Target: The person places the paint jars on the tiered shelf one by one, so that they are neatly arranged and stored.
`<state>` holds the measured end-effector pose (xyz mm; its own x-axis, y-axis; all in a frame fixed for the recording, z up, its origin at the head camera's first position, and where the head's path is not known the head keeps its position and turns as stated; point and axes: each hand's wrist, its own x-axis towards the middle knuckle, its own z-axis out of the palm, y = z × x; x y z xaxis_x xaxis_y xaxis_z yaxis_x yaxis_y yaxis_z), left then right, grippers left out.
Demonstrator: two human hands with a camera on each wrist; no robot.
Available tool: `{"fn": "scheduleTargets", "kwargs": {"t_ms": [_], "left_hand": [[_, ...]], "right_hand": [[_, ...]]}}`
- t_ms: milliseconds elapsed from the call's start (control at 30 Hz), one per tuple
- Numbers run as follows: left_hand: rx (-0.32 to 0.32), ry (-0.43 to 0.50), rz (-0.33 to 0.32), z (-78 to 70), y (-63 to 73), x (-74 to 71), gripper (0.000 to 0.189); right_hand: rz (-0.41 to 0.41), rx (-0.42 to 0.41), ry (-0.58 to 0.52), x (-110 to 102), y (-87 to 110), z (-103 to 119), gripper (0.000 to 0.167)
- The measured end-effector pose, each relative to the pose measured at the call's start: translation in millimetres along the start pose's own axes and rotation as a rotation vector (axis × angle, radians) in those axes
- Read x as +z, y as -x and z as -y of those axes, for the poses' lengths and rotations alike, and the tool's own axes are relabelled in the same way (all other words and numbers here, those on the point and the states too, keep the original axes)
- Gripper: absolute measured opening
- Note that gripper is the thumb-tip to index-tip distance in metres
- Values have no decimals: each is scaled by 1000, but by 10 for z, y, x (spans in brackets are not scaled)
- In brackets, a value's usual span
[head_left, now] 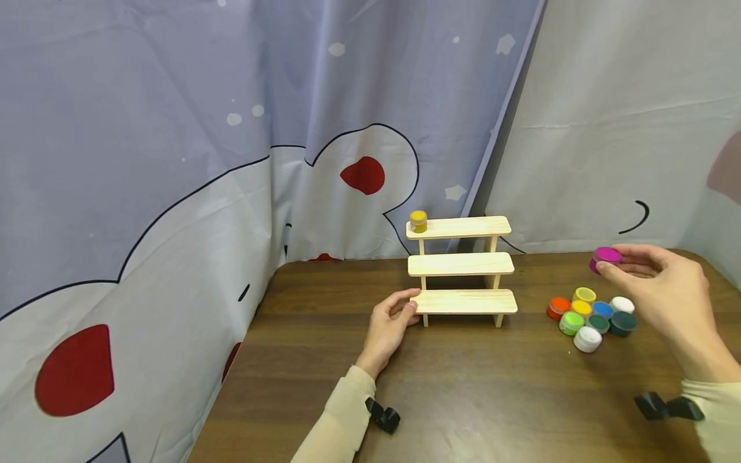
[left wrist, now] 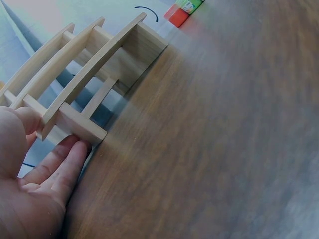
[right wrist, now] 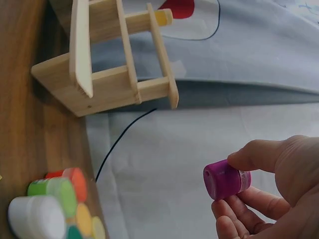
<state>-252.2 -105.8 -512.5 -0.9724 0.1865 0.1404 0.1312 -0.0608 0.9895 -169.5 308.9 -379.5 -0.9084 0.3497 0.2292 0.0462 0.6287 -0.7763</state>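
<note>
A three-step wooden display shelf (head_left: 463, 264) stands on the table. My left hand (head_left: 386, 329) grips the left end of its lowest step; in the left wrist view the thumb is up by the step's edge and the fingers (left wrist: 70, 167) lie against the side leg. Between thumb and fingertips, my right hand (head_left: 671, 296) pinches a small purple paint pot (right wrist: 227, 179), held above the other pots at the right. A dark yellow paint pot (head_left: 418, 221) sits on the left end of the top step.
Several paint pots stand in a close group on the table right of the shelf, among them a red pot (head_left: 558, 307), a light green pot (head_left: 571, 323) and a white pot (head_left: 587, 339). A patterned curtain (head_left: 347, 96) hangs behind the table (head_left: 463, 399).
</note>
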Motion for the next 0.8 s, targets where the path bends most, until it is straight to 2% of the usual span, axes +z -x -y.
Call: {"fn": "scheduleTargets", "kwargs": {"t_ms": [533, 800], "left_hand": [[-3, -8, -5, 20, -7, -3, 29], [0, -8, -8, 27, -3, -6, 29]], "right_hand": [[53, -35, -58, 232, -136, 420, 68], [58, -93, -112, 389, -205, 599, 60]]}}
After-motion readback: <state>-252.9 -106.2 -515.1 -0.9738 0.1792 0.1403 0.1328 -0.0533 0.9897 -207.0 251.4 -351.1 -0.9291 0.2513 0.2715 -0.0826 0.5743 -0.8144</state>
